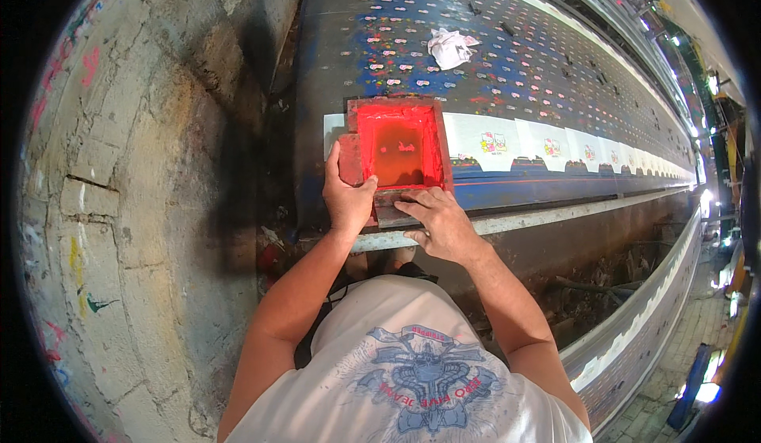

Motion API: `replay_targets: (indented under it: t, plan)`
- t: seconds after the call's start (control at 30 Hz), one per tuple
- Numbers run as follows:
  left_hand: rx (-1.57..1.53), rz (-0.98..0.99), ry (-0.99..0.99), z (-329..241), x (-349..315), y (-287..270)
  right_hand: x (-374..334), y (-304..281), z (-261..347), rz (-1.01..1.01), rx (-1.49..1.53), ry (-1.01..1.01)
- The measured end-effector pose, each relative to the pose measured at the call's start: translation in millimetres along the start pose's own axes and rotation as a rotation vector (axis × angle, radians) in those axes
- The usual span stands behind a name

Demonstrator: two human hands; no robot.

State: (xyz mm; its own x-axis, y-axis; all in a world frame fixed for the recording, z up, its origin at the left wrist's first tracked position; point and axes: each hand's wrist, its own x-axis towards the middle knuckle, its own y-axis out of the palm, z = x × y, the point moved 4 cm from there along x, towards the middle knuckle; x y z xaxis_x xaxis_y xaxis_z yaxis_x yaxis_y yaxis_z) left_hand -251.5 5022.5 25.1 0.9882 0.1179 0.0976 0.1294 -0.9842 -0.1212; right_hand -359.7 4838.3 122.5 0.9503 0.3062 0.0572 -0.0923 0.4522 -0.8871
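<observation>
A screen printing frame with red, ink-smeared walls lies on the near edge of a long table, over a white cloth piece. Inside its rim the mesh shows brownish, with small red marks. My left hand grips the frame's left side, thumb on the inner edge and fingers along the outside. At the near right corner my right hand holds the near edge, with fingers on top and the thumb lower down. A dark, flat strip sits on that near side, partly under my right fingers.
White cloth pieces with printed cartoon figures run in a row to the right along the table. A crumpled white cloth lies beyond the frame. A rough concrete wall stands close on the left. A metal rail borders the near edge.
</observation>
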Motion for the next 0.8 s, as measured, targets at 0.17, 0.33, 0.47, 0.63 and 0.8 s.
replay_targets:
  t: [0.17,0.33,0.47,0.63,0.8]
  plan:
    - [0.067,0.0,-0.01,-1,1,0,-27,4,-29,-0.325,0.102,0.083]
    - [0.118,-0.016,0.094,-28,-4,3,-55,8,-65,-0.469,0.468,0.332]
    - [0.106,0.0,0.168,-52,-13,28,-78,9,-102,-0.449,0.818,0.375]
    - [0.069,0.017,0.219,-65,-35,102,-114,-26,-159,-0.491,0.665,0.305]
    - [-0.011,0.013,0.142,-56,-64,190,-160,-67,-235,-0.487,0.608,0.272]
